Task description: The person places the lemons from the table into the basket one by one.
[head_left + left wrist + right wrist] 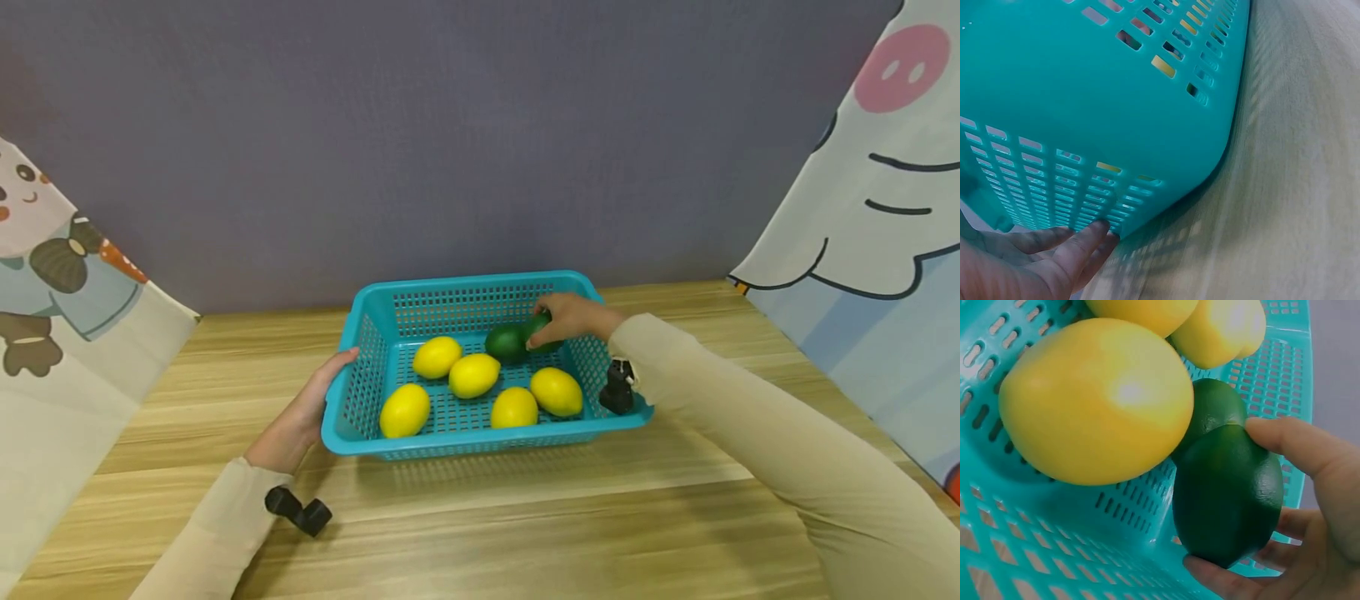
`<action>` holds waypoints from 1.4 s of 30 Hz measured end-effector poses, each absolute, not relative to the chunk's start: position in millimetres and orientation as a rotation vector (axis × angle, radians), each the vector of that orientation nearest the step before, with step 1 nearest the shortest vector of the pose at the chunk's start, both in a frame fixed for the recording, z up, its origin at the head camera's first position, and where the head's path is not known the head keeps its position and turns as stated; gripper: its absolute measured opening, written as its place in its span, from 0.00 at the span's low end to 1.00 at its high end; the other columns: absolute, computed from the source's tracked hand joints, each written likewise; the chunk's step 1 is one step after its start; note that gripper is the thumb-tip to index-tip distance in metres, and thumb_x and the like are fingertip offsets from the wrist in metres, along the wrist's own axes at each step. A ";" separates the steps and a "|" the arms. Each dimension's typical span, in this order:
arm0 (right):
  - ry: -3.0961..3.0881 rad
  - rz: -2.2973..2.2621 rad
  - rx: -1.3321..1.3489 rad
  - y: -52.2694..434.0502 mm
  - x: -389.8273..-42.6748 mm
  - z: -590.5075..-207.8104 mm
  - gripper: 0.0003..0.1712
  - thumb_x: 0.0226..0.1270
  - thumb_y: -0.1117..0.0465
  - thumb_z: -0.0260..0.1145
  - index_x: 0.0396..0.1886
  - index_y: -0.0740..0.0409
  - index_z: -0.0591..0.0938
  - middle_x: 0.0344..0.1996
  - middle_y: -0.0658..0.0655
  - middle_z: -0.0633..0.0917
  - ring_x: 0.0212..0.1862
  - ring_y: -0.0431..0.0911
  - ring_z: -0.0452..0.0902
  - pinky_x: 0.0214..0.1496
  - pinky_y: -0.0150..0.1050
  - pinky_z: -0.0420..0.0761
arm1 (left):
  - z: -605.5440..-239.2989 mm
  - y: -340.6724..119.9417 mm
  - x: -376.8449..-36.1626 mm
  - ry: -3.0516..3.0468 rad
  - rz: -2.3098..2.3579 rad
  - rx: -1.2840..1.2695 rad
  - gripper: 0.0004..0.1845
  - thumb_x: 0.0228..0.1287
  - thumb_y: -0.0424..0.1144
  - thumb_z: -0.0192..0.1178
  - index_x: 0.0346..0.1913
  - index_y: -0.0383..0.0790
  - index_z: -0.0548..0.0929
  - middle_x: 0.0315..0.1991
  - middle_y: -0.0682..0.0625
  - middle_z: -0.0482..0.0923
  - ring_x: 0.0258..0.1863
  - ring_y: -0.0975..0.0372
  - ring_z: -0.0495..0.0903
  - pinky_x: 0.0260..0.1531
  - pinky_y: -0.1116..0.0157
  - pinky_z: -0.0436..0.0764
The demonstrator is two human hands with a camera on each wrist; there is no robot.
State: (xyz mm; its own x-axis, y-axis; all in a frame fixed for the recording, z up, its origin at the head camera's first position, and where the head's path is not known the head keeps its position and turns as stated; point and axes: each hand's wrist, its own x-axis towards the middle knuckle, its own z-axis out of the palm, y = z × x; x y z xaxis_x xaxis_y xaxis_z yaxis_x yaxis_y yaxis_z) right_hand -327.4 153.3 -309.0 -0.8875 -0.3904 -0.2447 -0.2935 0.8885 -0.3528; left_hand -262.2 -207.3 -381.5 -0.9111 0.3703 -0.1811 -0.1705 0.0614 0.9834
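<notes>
A turquoise plastic basket (480, 285) with slotted walls stands on the table, holding several yellow lemons (474, 375) and two dark green avocados. My right hand (573, 317) reaches inside at the far right and grips one avocado (1229, 494), thumb on one end and fingertips round the other side. Against it lies the second avocado (506, 343), partly covered in the right wrist view. At the basket's left end, my left hand (311, 408) holds the wall, its thumb at the rim. The left wrist view shows its fingers (1079, 250) against the slotted outside.
The wood-grain table (480, 533) extends around the basket. Behind it rises a grey wall (480, 142). Cartoon-printed sheets hang on the left (67, 333) and right (862, 225). A black camera mount sits on each wrist, the right one over the basket's right rim.
</notes>
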 end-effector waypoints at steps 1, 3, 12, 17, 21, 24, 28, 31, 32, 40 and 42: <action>2.743 -0.437 -0.512 153.5 -327.5 -310.0 0.40 0.57 0.48 0.67 0.63 0.68 0.68 0.61 0.68 0.71 0.59 0.59 0.68 0.58 0.52 0.71 | -381.5 -207.3 -262.2 1.960 1.908 0.200 0.39 0.70 0.58 0.29 0.74 0.46 0.28 0.72 0.33 0.40 0.68 0.41 0.50 0.64 0.43 0.55; 2.740 -0.426 -0.518 153.9 -328.3 -312.4 0.39 0.57 0.48 0.68 0.62 0.68 0.69 0.61 0.69 0.71 0.59 0.58 0.68 0.58 0.51 0.71 | -381.5 -207.6 -262.3 1.959 1.909 0.205 0.39 0.70 0.58 0.29 0.74 0.45 0.28 0.72 0.33 0.40 0.68 0.41 0.50 0.64 0.43 0.55; 2.689 -0.376 -0.498 155.4 -327.9 -323.6 0.38 0.58 0.48 0.66 0.62 0.66 0.69 0.63 0.68 0.69 0.61 0.59 0.66 0.59 0.53 0.70 | -381.4 -207.4 -262.3 1.963 1.902 0.193 0.38 0.70 0.58 0.29 0.74 0.45 0.30 0.72 0.33 0.42 0.67 0.42 0.52 0.63 0.45 0.59; 2.671 -0.351 -0.483 154.9 -328.2 -328.1 0.38 0.58 0.47 0.66 0.62 0.65 0.69 0.64 0.68 0.68 0.62 0.59 0.64 0.60 0.53 0.69 | -381.6 -206.2 -261.8 1.958 1.905 0.198 0.38 0.70 0.58 0.28 0.74 0.45 0.29 0.72 0.32 0.40 0.68 0.41 0.51 0.64 0.44 0.57; 2.663 -0.329 -0.480 154.3 -329.2 -331.3 0.37 0.58 0.46 0.66 0.60 0.64 0.70 0.62 0.67 0.69 0.60 0.58 0.66 0.57 0.52 0.70 | -382.4 -206.1 -261.1 1.956 1.901 0.198 0.38 0.70 0.58 0.28 0.74 0.44 0.29 0.72 0.32 0.40 0.68 0.41 0.51 0.63 0.44 0.58; 2.660 -0.324 -0.486 154.0 -330.3 -333.0 0.37 0.58 0.46 0.66 0.60 0.64 0.70 0.62 0.67 0.70 0.60 0.59 0.66 0.57 0.52 0.71 | -382.6 -206.7 -261.4 1.957 1.899 0.201 0.38 0.70 0.58 0.28 0.74 0.44 0.30 0.71 0.32 0.42 0.67 0.42 0.52 0.63 0.46 0.59; 2.655 -0.323 -0.489 153.1 -330.8 -333.1 0.37 0.58 0.46 0.66 0.61 0.64 0.70 0.63 0.67 0.69 0.62 0.59 0.66 0.58 0.53 0.70 | -382.6 -207.9 -262.3 1.949 1.903 0.206 0.38 0.70 0.58 0.28 0.74 0.44 0.31 0.71 0.32 0.44 0.67 0.43 0.54 0.62 0.48 0.61; 2.648 -0.327 -0.490 153.0 -330.1 -332.9 0.37 0.59 0.46 0.65 0.62 0.64 0.69 0.64 0.67 0.68 0.62 0.59 0.65 0.59 0.53 0.69 | -382.7 -207.9 -262.8 1.938 1.906 0.213 0.38 0.70 0.58 0.29 0.74 0.44 0.31 0.70 0.33 0.45 0.66 0.43 0.55 0.61 0.50 0.63; 2.645 -0.328 -0.490 153.0 -329.9 -332.8 0.37 0.59 0.46 0.65 0.62 0.64 0.69 0.64 0.67 0.68 0.62 0.59 0.65 0.59 0.53 0.69 | -382.6 -207.9 -262.9 1.941 1.903 0.224 0.38 0.70 0.58 0.29 0.74 0.43 0.31 0.70 0.32 0.45 0.66 0.43 0.55 0.60 0.50 0.64; 2.615 -0.348 -0.472 152.7 -327.1 -329.5 0.38 0.60 0.47 0.64 0.66 0.62 0.66 0.67 0.67 0.64 0.66 0.61 0.60 0.63 0.55 0.65 | -382.5 -207.8 -262.6 1.937 1.906 0.222 0.38 0.70 0.58 0.29 0.74 0.44 0.31 0.70 0.32 0.45 0.65 0.43 0.56 0.59 0.51 0.65; 2.609 -0.351 -0.478 153.1 -326.8 -328.8 0.38 0.61 0.48 0.64 0.66 0.62 0.66 0.67 0.67 0.63 0.67 0.61 0.59 0.63 0.55 0.65 | -382.5 -208.0 -262.5 1.936 1.904 0.220 0.38 0.70 0.58 0.29 0.74 0.44 0.30 0.70 0.32 0.45 0.65 0.43 0.56 0.59 0.50 0.65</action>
State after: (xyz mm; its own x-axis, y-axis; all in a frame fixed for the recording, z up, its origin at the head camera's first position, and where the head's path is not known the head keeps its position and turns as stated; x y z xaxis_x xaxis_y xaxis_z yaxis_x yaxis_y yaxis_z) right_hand -326.8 153.1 -328.8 -0.8331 -0.3888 -0.3934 -0.2708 0.9069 -0.3227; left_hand -262.5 -208.0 -382.5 -0.9018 0.3931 -0.1796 -0.1730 0.0525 0.9835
